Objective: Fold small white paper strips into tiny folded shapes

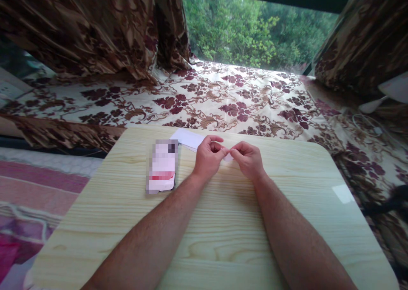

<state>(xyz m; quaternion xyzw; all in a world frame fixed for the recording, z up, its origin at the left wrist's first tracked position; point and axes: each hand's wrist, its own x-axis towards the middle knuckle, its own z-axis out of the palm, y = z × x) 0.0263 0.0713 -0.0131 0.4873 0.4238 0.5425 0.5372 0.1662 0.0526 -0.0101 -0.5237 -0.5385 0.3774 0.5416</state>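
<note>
1 sm. wht paper pc. [228, 157]

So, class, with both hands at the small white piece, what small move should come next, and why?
Perhaps slide the right hand slightly along the small white piece, away from the left hand, because both hands' fingertips are crowded close together there.

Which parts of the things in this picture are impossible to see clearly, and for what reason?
All in the head view:
Small white piece: full shape, partly covered by left hand and right hand.
White paper: right end, behind left hand.
Phone: some surface details, blurred by mosaic.
White object, far right: remainder, cut by right edge.
</note>
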